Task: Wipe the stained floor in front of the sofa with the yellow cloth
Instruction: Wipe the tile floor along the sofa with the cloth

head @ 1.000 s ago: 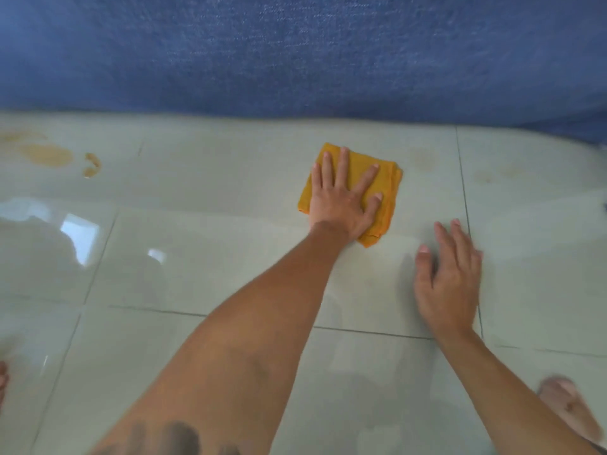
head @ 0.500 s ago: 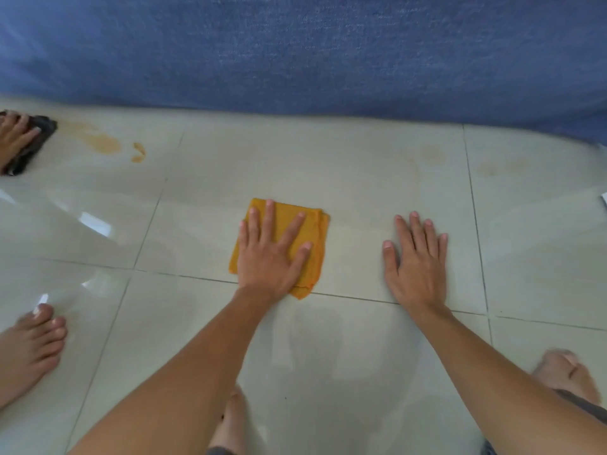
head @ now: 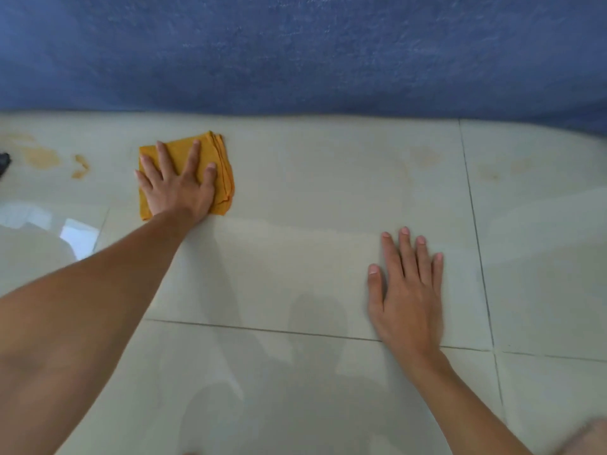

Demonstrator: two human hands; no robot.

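Observation:
A folded yellow cloth [head: 220, 172] lies flat on the pale tiled floor [head: 295, 257], a little in front of the blue sofa [head: 295, 50]. My left hand [head: 177, 185] presses down on the cloth with fingers spread. Brownish stains [head: 42, 156] mark the tiles left of the cloth, with a smaller one [head: 80, 165] beside them. Fainter stains [head: 427, 157] show to the right, near the sofa base. My right hand [head: 407, 290] rests flat on the bare tile, fingers together, holding nothing.
A dark object [head: 4, 162] sits at the far left edge, cut off by the frame. Grout lines [head: 476, 231] cross the floor. Window glare [head: 78, 234] shines on the left tiles. A blurred foot [head: 588, 438] shows at the bottom right corner.
My left hand has slid the cloth away from me and to the left, toward the sofa and the brown stains. My right hand stays flat on the floor.

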